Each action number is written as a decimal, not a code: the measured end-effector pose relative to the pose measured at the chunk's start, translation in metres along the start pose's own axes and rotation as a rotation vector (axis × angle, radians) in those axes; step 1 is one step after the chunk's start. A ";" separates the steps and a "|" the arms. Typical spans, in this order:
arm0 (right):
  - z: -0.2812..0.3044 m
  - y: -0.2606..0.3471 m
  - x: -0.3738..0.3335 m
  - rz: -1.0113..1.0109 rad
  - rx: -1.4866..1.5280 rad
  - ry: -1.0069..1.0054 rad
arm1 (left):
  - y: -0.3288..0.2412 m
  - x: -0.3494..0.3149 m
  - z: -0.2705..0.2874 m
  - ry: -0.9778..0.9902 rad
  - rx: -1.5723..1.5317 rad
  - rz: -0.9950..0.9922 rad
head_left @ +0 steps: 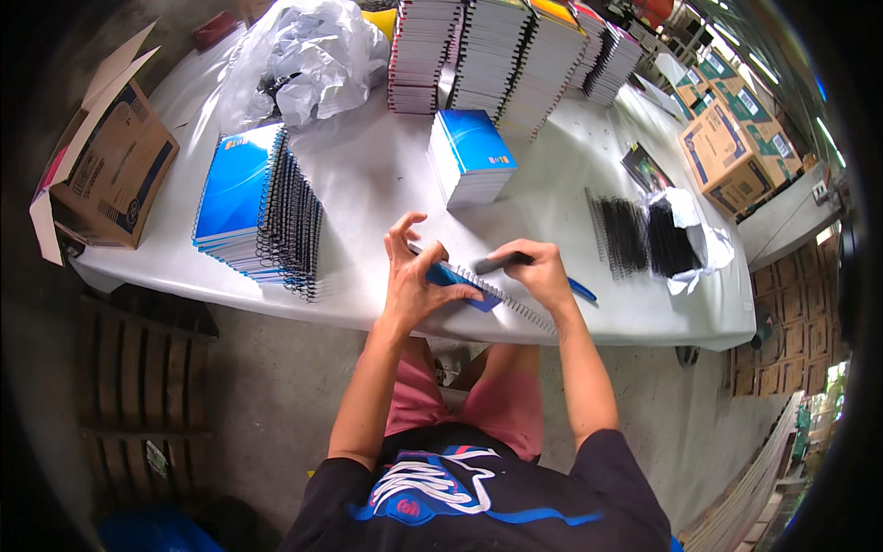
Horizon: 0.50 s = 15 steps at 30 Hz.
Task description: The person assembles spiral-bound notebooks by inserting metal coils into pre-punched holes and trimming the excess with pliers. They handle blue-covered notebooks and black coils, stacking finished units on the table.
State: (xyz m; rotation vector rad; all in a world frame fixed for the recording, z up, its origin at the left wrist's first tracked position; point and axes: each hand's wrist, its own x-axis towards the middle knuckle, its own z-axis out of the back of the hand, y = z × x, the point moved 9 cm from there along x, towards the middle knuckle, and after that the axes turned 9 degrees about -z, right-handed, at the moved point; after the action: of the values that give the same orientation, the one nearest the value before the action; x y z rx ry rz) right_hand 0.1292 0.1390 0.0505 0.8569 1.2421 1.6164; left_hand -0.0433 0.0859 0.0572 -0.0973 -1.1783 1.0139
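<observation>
Near the table's front edge, my left hand (411,281) grips a small blue-covered notebook (487,302), with the thumb along one side and fingers curled over the other. A spiral binding coil (526,316) runs along the notebook's edge and sticks out past it to the lower right. My right hand (544,271) is closed around a dark, stubby object (497,263) held against the coil; its exact kind is unclear. A blue pen-like tool (582,291) lies just right of that hand.
Coil-bound blue notebooks (235,198) are stacked at left, and a stack of blue-covered page blocks (474,143) stands ahead. Loose black coils (618,235) lie at right. Tall notebook stacks (492,60), a plastic bag (308,60) and cardboard boxes (120,170) surround the white table (368,166).
</observation>
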 end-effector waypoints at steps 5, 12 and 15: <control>-0.017 0.006 0.008 -0.055 -0.182 0.033 | 0.021 -0.006 -0.010 -0.024 -0.154 0.102; -0.023 0.022 0.012 0.087 -0.240 0.034 | 0.039 -0.007 -0.023 -0.028 -0.450 0.262; -0.014 0.012 0.013 -0.047 0.010 0.006 | 0.038 -0.013 -0.024 -0.012 -0.428 0.262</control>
State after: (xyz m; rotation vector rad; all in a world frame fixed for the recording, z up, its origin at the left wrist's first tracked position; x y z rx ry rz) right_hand 0.1086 0.1455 0.0588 0.8237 1.2669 1.5774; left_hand -0.0479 0.1089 0.0167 -0.5976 -1.4044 0.9733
